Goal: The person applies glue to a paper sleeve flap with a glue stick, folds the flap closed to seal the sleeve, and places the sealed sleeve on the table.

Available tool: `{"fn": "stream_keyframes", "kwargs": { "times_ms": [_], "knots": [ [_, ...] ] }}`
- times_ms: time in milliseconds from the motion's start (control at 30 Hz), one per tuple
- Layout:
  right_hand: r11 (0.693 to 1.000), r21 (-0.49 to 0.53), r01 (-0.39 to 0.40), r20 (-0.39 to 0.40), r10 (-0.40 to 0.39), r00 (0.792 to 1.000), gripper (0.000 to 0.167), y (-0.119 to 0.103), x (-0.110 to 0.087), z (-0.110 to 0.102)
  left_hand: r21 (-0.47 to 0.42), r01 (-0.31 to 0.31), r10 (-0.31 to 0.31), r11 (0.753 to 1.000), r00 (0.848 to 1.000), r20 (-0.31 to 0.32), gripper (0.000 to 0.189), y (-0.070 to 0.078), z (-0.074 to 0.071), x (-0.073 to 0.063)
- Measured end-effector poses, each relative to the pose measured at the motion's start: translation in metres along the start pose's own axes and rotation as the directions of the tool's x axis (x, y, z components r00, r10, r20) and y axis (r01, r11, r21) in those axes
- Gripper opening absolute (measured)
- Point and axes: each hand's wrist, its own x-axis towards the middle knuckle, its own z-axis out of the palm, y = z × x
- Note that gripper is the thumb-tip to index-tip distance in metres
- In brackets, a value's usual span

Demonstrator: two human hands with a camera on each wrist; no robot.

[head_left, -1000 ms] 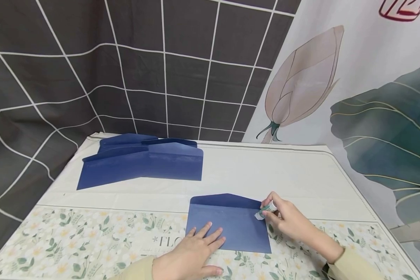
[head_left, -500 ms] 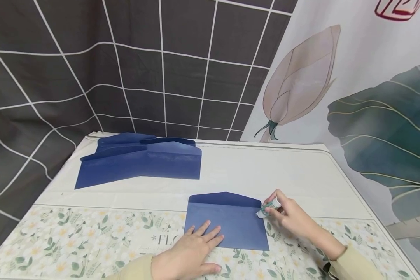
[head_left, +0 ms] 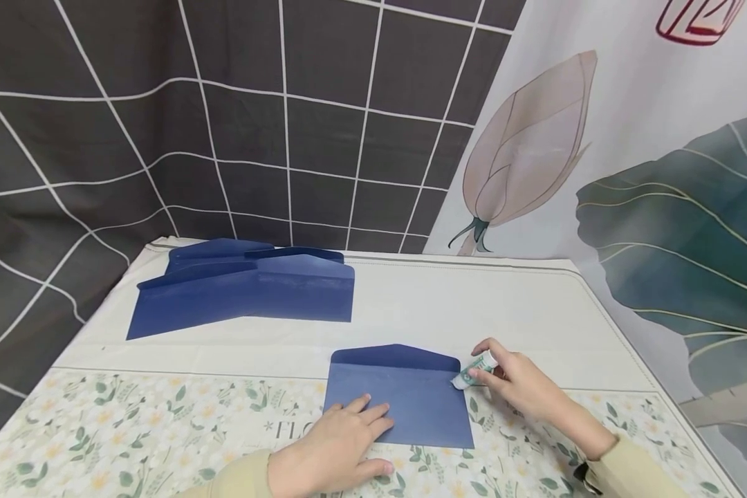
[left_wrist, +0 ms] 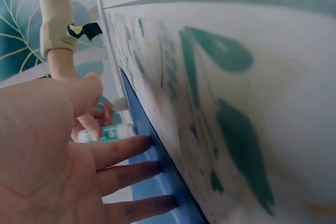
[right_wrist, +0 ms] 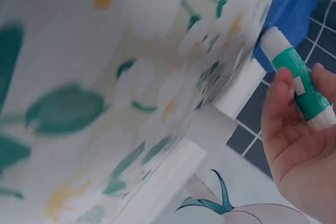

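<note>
A dark blue envelope (head_left: pixel 411 398) lies on the floral tablecloth with its pointed flap unfolded away from the person. My left hand (head_left: pixel 339 443) rests on the envelope's lower left part, fingers straight and slightly spread. In the left wrist view its fingers (left_wrist: pixel 128 174) reach over the blue paper. Between thumb and fingers, my right hand (head_left: pixel 523 384) pinches a green and white glue stick (head_left: pixel 474 371). The stick is tilted, its white tip at the envelope's right edge just below the flap fold. In the right wrist view, the glue stick (right_wrist: pixel 299 80) points towards the blue paper.
Several more blue envelopes (head_left: pixel 299 294) overlap at the back left of the table, flaps unfolded. The white and floral tablecloth (head_left: pixel 504 304) covers the tabletop. Behind it hang a dark grid-patterned curtain (head_left: pixel 324 138) and a white curtain with printed plants (head_left: pixel 529 138).
The glue stick has shifted slightly outward to the envelope's right edge, still in the right hand. The left hand stays on the envelope. The head view has drifted a little.
</note>
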Motion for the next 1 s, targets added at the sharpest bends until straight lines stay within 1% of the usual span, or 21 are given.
{"fn": "stream_keyframes", "kwargs": {
  "times_ms": [100, 233, 333, 433, 567, 667, 733, 800, 900, 1000],
  "knots": [
    [1.000, 0.016, 0.023, 0.006, -0.023, 1.000, 0.027, -0.001, -0.001, -0.003, 0.014, -0.003, 0.003, 1.000, 1.000, -0.013, 0.058, -0.001, 0.001, 0.000],
    [0.994, 0.097, 0.052, 0.008, -0.053, 0.999, 0.019, 0.000, -0.002, -0.009, 0.036, -0.022, 0.024, 0.999, 0.999, -0.045, 0.055, -0.003, 0.000, 0.002],
    [0.987, 0.151, 0.052, -0.004, -0.052, 0.999, 0.016, 0.002, -0.003, -0.014, 0.043, -0.043, 0.045, 0.998, 0.997, -0.068, 0.053, -0.005, -0.002, 0.004],
    [0.984, 0.163, 0.071, -0.016, -0.069, 0.997, 0.016, 0.005, -0.004, -0.016, 0.042, -0.056, 0.059, 0.998, 0.996, -0.074, 0.051, -0.006, -0.004, 0.005],
    [0.971, 0.221, 0.091, -0.022, -0.089, 0.996, 0.017, 0.009, -0.007, -0.020, 0.033, -0.059, 0.061, 0.998, 0.996, -0.060, 0.051, -0.006, -0.005, 0.004],
    [0.944, 0.321, 0.075, -0.011, -0.076, 0.997, 0.018, 0.011, -0.007, -0.022, 0.024, -0.055, 0.056, 0.998, 0.997, -0.049, 0.051, -0.007, -0.005, 0.004],
    [0.929, 0.362, 0.073, -0.012, -0.074, 0.997, 0.019, 0.011, -0.007, -0.022, 0.019, -0.055, 0.056, 0.998, 0.997, -0.045, 0.051, -0.007, -0.004, 0.003],
    [0.920, 0.387, 0.064, -0.022, -0.061, 0.998, 0.020, 0.010, -0.006, -0.023, 0.015, -0.051, 0.051, 0.999, 0.998, -0.030, 0.051, -0.008, -0.004, 0.002],
    [0.915, 0.401, 0.048, -0.046, -0.032, 0.998, 0.023, 0.007, -0.004, -0.023, 0.025, -0.046, 0.046, 0.999, 0.999, -0.001, 0.054, -0.009, -0.003, 0.000],
    [0.900, 0.436, 0.013, -0.063, 0.016, 0.998, 0.025, 0.002, -0.001, -0.023, 0.015, -0.047, 0.046, 0.999, 0.999, 0.028, 0.058, -0.009, -0.003, -0.002]
  ]
}}
